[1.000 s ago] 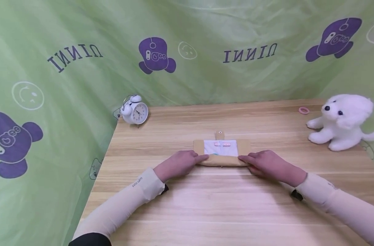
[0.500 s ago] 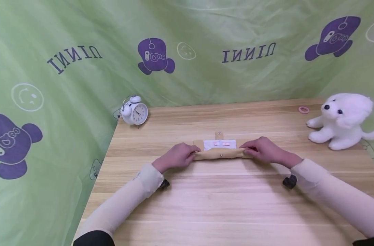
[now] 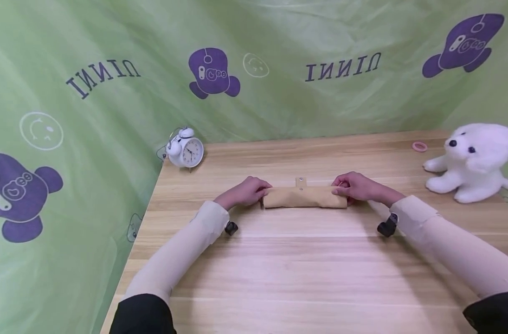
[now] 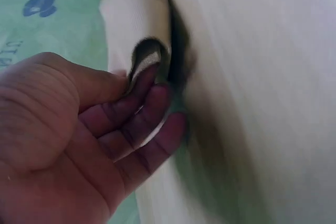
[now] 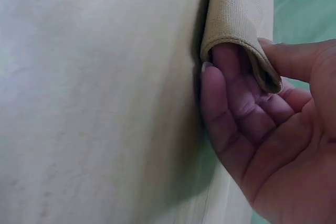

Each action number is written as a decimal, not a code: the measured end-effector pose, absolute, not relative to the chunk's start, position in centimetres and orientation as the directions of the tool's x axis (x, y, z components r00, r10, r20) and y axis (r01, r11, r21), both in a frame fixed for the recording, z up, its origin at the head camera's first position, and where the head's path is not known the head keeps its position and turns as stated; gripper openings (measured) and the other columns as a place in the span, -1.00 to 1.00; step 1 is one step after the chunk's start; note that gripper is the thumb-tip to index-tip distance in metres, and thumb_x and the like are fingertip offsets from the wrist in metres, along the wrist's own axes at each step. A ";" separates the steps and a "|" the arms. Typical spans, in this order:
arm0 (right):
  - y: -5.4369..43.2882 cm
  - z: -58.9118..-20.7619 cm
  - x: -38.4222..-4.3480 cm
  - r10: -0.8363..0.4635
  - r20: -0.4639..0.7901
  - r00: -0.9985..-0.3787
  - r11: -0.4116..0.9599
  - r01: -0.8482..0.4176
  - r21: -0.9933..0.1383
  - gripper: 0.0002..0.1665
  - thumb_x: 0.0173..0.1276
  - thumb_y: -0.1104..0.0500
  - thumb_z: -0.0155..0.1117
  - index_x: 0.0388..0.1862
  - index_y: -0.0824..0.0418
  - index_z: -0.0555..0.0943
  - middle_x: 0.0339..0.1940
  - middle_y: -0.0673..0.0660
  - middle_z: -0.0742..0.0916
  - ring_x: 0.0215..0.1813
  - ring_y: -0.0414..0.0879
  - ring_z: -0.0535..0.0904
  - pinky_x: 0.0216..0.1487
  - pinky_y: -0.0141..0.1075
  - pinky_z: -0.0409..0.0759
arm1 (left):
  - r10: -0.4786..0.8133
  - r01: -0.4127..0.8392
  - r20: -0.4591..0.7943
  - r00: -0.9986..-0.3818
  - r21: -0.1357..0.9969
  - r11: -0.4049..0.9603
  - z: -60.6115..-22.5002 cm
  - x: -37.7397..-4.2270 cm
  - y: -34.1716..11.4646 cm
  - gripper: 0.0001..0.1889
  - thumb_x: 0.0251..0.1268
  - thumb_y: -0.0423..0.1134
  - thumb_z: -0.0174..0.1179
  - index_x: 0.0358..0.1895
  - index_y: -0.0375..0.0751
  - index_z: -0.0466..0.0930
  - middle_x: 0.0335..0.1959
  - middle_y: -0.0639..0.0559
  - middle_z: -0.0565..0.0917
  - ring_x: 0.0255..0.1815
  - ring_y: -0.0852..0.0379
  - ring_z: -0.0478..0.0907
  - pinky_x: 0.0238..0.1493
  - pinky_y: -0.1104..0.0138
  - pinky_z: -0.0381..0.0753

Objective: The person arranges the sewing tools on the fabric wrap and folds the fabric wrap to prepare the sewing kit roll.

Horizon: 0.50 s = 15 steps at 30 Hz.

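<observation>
A tan fabric roll-up pouch point(image 3: 305, 198) lies across the middle of the wooden table, folded over into a narrow band. Its snap tab point(image 3: 301, 181) sticks out from the far edge, and a small metal stud shows just below it. My left hand point(image 3: 248, 190) pinches the left end of the pouch. In the left wrist view, the thumb lies on the outer cloth point(image 4: 140, 17) and fingertips reach into the fold. At the other end my right hand point(image 3: 358, 186) holds the fabric, thumb on top, some fingers inside the open fold point(image 5: 239, 17) in the right wrist view. The inner lining is hidden.
A white alarm clock point(image 3: 187, 149) stands at the table's back left corner. On the right sits a white plush dog point(image 3: 472, 162), with a pink ring point(image 3: 419, 146) behind it to the left. A green printed curtain point(image 3: 279, 106) hangs behind the table.
Both hands have carried the pouch's near edge away from me, over the white lining and pink label, which are now covered. The tab still shows at the far side.
</observation>
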State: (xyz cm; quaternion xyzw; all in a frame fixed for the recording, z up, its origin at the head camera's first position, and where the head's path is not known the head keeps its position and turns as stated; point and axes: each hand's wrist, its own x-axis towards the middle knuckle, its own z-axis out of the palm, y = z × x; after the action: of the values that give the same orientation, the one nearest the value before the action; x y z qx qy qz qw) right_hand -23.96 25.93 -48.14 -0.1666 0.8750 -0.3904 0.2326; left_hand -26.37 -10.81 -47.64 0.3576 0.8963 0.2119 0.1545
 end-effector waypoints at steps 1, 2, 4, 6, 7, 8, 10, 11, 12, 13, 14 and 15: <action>25.9 -48.1 -24.1 -0.466 -0.301 -0.832 0.639 -0.080 -0.765 -0.72 0.47 0.15 0.24 -0.07 0.39 0.58 -0.62 -0.03 0.59 -0.59 -0.13 0.59 -0.46 -0.28 0.65 | 0.713 0.589 -0.126 -0.690 0.474 0.654 -47.7 -26.7 -10.8 -0.72 0.50 -0.38 0.03 0.09 -0.28 0.70 -0.23 -0.07 0.76 -0.34 0.19 0.55 -0.11 0.35 0.55; 25.9 -48.0 -24.2 -0.457 -0.325 -0.828 0.640 -0.053 -0.767 -0.70 0.48 0.15 0.24 -0.05 0.40 0.57 -0.62 -0.03 0.57 -0.58 -0.12 0.60 -0.45 -0.27 0.66 | 0.720 0.601 -0.128 -0.682 0.462 0.652 -47.7 -27.0 -10.7 -0.72 0.49 -0.38 0.04 0.09 -0.28 0.71 -0.19 -0.09 0.77 -0.32 0.18 0.54 -0.10 0.35 0.54; 26.0 -47.9 -24.4 -0.444 -0.358 -0.821 0.638 -0.009 -0.770 -0.67 0.49 0.14 0.23 -0.02 0.41 0.55 -0.61 -0.04 0.55 -0.57 -0.12 0.60 -0.44 -0.26 0.68 | 0.736 0.620 -0.134 -0.664 0.452 0.642 -47.8 -27.4 -10.7 -0.72 0.50 -0.38 0.04 0.08 -0.27 0.71 -0.13 -0.12 0.77 -0.30 0.16 0.53 -0.09 0.34 0.53; 26.0 -47.8 -24.5 -0.436 -0.371 -0.820 0.639 0.009 -0.769 -0.65 0.49 0.13 0.22 0.01 0.42 0.54 -0.61 -0.05 0.51 -0.57 -0.13 0.60 -0.44 -0.27 0.68 | 0.742 0.625 -0.139 -0.656 0.452 0.637 -47.9 -27.8 -10.6 -0.71 0.50 -0.38 0.04 0.09 -0.26 0.71 -0.08 -0.12 0.77 -0.27 0.15 0.54 -0.05 0.32 0.54; 26.0 -47.9 -24.5 -0.431 -0.373 -0.822 0.638 0.014 -0.770 -0.65 0.49 0.13 0.22 0.01 0.42 0.54 -0.62 -0.05 0.51 -0.58 -0.13 0.60 -0.45 -0.27 0.67 | 0.738 0.615 -0.149 -0.658 0.459 0.641 -47.9 -27.8 -10.6 -0.71 0.51 -0.37 0.04 0.10 -0.25 0.70 -0.08 -0.12 0.77 -0.26 0.13 0.54 -0.03 0.31 0.54; 25.9 -47.9 -24.5 -0.427 -0.372 -0.824 0.639 0.016 -0.769 -0.65 0.49 0.12 0.22 0.01 0.43 0.55 -0.64 -0.05 0.50 -0.60 -0.14 0.59 -0.46 -0.28 0.67 | 0.733 0.609 -0.157 -0.662 0.458 0.647 -48.0 -27.9 -10.6 -0.71 0.51 -0.37 0.04 0.11 -0.25 0.69 -0.10 -0.11 0.77 -0.27 0.12 0.54 -0.02 0.29 0.54; 25.8 -47.9 -24.5 -0.415 -0.368 -0.832 0.643 0.018 -0.766 -0.66 0.49 0.14 0.22 0.00 0.43 0.55 -0.66 -0.05 0.51 -0.62 -0.15 0.57 -0.49 -0.29 0.65 | 0.710 0.584 -0.162 -0.685 0.459 0.669 -48.1 -27.9 -10.6 -0.71 0.51 -0.36 0.05 0.15 -0.24 0.65 -0.13 -0.08 0.78 -0.24 0.14 0.57 0.01 0.29 0.55; 25.7 -47.9 -24.5 -0.408 -0.360 -0.839 0.652 0.008 -0.758 -0.67 0.49 0.15 0.22 -0.02 0.43 0.56 -0.68 -0.04 0.51 -0.64 -0.16 0.56 -0.51 -0.29 0.64 | 0.696 0.572 -0.163 -0.700 0.456 0.682 -48.2 -27.9 -10.5 -0.73 0.52 -0.35 0.05 0.14 -0.22 0.63 -0.17 -0.05 0.78 -0.25 0.16 0.57 0.00 0.29 0.56; 25.4 -47.9 -24.5 -0.399 -0.345 -0.850 0.669 -0.013 -0.743 -0.68 0.48 0.15 0.23 -0.04 0.43 0.57 -0.69 -0.04 0.52 -0.65 -0.17 0.55 -0.51 -0.30 0.63 | 0.679 0.555 -0.165 -0.715 0.457 0.695 -48.1 -27.8 -10.4 -0.74 0.52 -0.34 0.05 0.16 -0.20 0.60 -0.21 -0.01 0.77 -0.27 0.17 0.57 -0.01 0.29 0.56; 25.2 -47.9 -24.5 -0.392 -0.319 -0.863 0.691 -0.047 -0.722 -0.69 0.47 0.15 0.25 -0.06 0.42 0.59 -0.70 -0.04 0.55 -0.65 -0.18 0.53 -0.50 -0.31 0.61 | 0.666 0.543 -0.161 -0.728 0.459 0.704 -48.1 -27.7 -10.3 -0.73 0.52 -0.34 0.05 0.18 -0.19 0.56 -0.27 0.01 0.76 -0.30 0.18 0.56 -0.04 0.30 0.56; 24.9 -47.8 -24.5 -0.383 -0.292 -0.876 0.714 -0.080 -0.696 -0.71 0.45 0.15 0.26 -0.08 0.41 0.61 -0.71 -0.03 0.56 -0.65 -0.18 0.53 -0.47 -0.31 0.59 | 0.656 0.535 -0.154 -0.739 0.456 0.711 -48.0 -27.6 -10.2 -0.71 0.52 -0.34 0.05 0.21 -0.16 0.51 -0.33 0.04 0.74 -0.33 0.21 0.54 -0.06 0.31 0.55; 24.6 -47.8 -24.4 -0.374 -0.261 -0.890 0.739 -0.116 -0.664 -0.72 0.44 0.15 0.28 -0.11 0.40 0.63 -0.69 -0.01 0.59 -0.63 -0.18 0.53 -0.43 -0.30 0.57 | 0.652 0.535 -0.143 -0.745 0.456 0.711 -48.0 -27.5 -10.0 -0.67 0.50 -0.36 0.05 0.26 -0.14 0.47 -0.40 0.04 0.71 -0.39 0.21 0.50 -0.12 0.31 0.55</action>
State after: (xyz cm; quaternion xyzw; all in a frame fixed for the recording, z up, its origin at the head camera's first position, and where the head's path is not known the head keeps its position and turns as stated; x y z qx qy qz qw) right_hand -24.40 24.62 -47.75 -0.1343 0.9123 -0.3357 0.1922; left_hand -27.49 -10.03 -47.95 0.3251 0.9129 0.1971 0.1484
